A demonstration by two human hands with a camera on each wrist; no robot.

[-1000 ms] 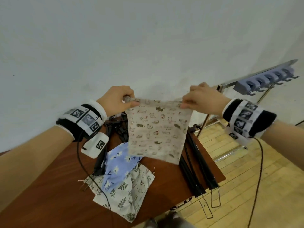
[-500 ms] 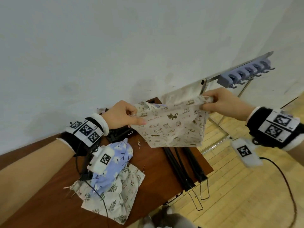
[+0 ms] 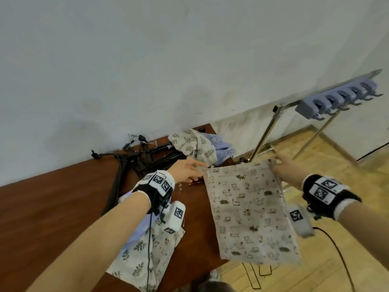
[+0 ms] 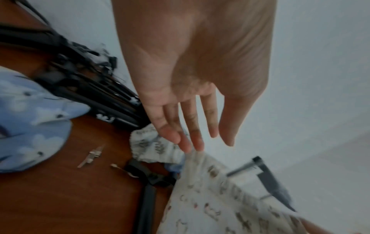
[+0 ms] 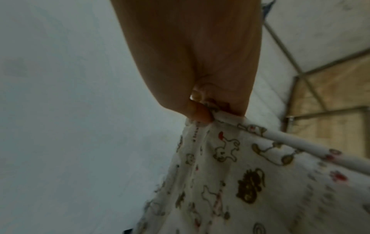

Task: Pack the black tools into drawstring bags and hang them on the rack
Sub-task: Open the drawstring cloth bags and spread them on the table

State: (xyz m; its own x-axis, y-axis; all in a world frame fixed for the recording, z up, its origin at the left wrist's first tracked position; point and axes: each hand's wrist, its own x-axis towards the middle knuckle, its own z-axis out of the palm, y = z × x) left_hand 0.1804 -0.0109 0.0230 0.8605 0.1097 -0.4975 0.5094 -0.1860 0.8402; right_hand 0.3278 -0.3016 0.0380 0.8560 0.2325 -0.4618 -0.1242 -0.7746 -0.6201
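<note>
Brown table [image 3: 63,207], right hand [image 3: 283,165] pinching cat-print bag [image 3: 250,211], left hand [image 3: 185,170] open-fingered

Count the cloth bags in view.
5: cat-print bag held up; near leaf-print bag and near blue bag under the left arm; far leaf-print bag and far blue bag by the wall. More may be hidden.

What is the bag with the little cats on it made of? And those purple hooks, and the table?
The cat-print bag looks like thin matte cotton or linen: it drapes and creases. The purple hooks seem moulded plastic, smooth with rounded edges. The table looks like reddish-brown wood or wood-look veneer with a slight sheen; which one cannot be told.
</note>
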